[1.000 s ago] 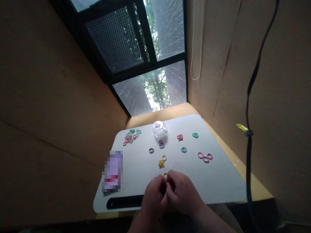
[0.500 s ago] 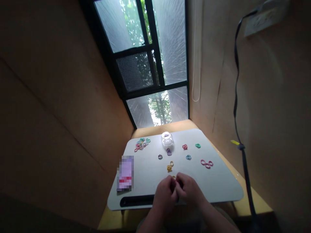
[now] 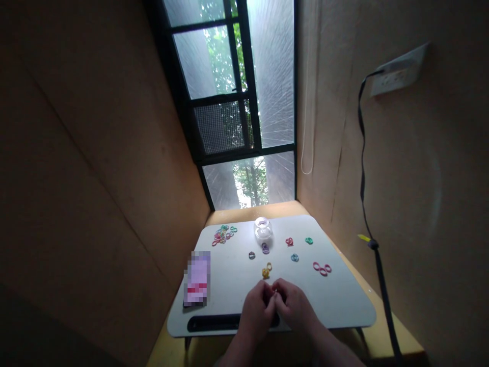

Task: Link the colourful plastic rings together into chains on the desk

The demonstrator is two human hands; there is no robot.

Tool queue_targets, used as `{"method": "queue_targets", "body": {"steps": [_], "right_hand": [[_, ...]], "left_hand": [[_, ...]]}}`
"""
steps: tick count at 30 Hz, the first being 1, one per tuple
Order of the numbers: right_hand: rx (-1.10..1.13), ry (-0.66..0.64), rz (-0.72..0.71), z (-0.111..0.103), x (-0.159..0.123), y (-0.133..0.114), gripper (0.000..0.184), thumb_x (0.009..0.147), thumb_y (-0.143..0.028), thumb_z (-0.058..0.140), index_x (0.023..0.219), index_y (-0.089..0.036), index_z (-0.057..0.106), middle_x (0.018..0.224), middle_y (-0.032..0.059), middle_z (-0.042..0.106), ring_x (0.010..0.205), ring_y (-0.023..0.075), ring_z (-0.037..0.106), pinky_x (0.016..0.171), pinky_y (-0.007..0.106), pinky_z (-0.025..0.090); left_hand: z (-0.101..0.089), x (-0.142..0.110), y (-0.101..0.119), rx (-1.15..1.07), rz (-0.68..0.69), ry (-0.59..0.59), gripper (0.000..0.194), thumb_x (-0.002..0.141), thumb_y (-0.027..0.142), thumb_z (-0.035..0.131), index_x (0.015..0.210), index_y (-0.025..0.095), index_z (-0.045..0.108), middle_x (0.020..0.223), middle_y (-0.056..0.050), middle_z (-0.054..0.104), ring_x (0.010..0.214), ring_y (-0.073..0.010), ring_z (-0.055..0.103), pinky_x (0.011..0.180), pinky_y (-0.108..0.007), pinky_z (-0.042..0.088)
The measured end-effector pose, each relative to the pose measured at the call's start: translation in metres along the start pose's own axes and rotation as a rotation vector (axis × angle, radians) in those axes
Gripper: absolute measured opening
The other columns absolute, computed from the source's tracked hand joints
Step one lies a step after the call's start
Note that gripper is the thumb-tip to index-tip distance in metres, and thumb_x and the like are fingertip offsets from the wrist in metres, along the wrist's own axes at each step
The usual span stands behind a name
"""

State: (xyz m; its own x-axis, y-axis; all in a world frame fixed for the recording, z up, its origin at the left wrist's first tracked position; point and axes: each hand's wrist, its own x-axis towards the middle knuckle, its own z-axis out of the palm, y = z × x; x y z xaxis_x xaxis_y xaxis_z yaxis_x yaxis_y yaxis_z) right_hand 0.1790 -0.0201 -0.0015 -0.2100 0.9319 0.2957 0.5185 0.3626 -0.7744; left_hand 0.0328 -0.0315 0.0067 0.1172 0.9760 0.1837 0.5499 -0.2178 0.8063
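Note:
My left hand [image 3: 256,312] and my right hand [image 3: 295,306] meet over the near edge of a small white table [image 3: 344,300]. Both have their fingers pinched together on a tiny yellow ring [image 3: 275,291] held between them. Just beyond my fingertips lie yellow rings [image 3: 266,271]. Farther back sit a purple ring [image 3: 265,248], a dark ring [image 3: 251,255], a blue ring [image 3: 294,257], red rings [image 3: 289,241], a green ring [image 3: 308,240] and pink rings [image 3: 322,268].
A clear glass jar [image 3: 263,229] stands at the table's far middle. A heap of mixed coloured rings [image 3: 223,235] lies at the far left. A blurred purple packet [image 3: 197,279] rests at the near left. Cardboard walls close both sides; a black cable [image 3: 364,168] hangs right.
The camera has tilted upward, so the table and hands sit lower and smaller in view. My hands stay pinched together at the near edge.

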Motion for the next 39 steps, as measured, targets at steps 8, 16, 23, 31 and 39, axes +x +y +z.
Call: {"method": "queue_targets", "body": {"steps": [8, 16, 23, 31, 39], "right_hand": [[-0.034, -0.014, 0.004, 0.0009, -0.0005, 0.0009, 0.011, 0.082, -0.021, 0.046, 0.076, -0.020, 0.055, 0.071, -0.0004, 0.062, 0.066, 0.0154, 0.055, 0.062, 0.025, 0.036], [-0.021, -0.026, 0.011, -0.0009, -0.0003, -0.0023, 0.014, 0.085, -0.024, 0.046, 0.078, -0.021, 0.057, 0.073, 0.0004, 0.064, 0.067, 0.0158, 0.057, 0.062, 0.025, 0.037], [-0.039, -0.009, 0.010, 0.0002, -0.0009, -0.0010, 0.012, 0.084, -0.023, 0.046, 0.075, -0.021, 0.053, 0.071, -0.0002, 0.062, 0.066, 0.0153, 0.055, 0.061, 0.025, 0.036], [-0.053, -0.002, -0.014, 0.0032, -0.0032, 0.0029, 0.012, 0.084, -0.021, 0.045, 0.073, -0.021, 0.051, 0.069, -0.0008, 0.060, 0.065, 0.0150, 0.053, 0.061, 0.025, 0.034], [-0.074, 0.012, -0.018, 0.0064, -0.0039, 0.0055, 0.012, 0.083, -0.021, 0.044, 0.071, -0.021, 0.048, 0.068, -0.0009, 0.058, 0.064, 0.0151, 0.052, 0.061, 0.025, 0.033]], "left_hand": [[0.0017, -0.0008, -0.0022, -0.052, 0.008, 0.010, 0.006, 0.084, 0.021, 0.052, 0.079, 0.020, 0.051, 0.072, 0.002, 0.057, 0.067, -0.0142, 0.052, 0.063, -0.025, 0.036], [0.0025, -0.0005, -0.0042, -0.074, 0.006, 0.032, 0.006, 0.085, 0.023, 0.052, 0.079, 0.020, 0.051, 0.071, 0.001, 0.057, 0.067, -0.0145, 0.053, 0.063, -0.024, 0.036], [0.0017, -0.0008, -0.0021, -0.073, 0.016, 0.020, 0.005, 0.085, 0.021, 0.051, 0.080, 0.020, 0.051, 0.072, 0.001, 0.058, 0.067, -0.0144, 0.053, 0.063, -0.024, 0.037], [0.0032, -0.0020, -0.0040, -0.056, 0.021, 0.020, 0.006, 0.084, 0.022, 0.053, 0.079, 0.020, 0.051, 0.072, 0.002, 0.058, 0.066, -0.0137, 0.052, 0.063, -0.024, 0.036], [0.0033, -0.0040, -0.0021, -0.006, 0.020, 0.030, 0.006, 0.083, 0.021, 0.054, 0.078, 0.020, 0.051, 0.070, 0.001, 0.057, 0.065, -0.0138, 0.051, 0.063, -0.024, 0.035]]}}
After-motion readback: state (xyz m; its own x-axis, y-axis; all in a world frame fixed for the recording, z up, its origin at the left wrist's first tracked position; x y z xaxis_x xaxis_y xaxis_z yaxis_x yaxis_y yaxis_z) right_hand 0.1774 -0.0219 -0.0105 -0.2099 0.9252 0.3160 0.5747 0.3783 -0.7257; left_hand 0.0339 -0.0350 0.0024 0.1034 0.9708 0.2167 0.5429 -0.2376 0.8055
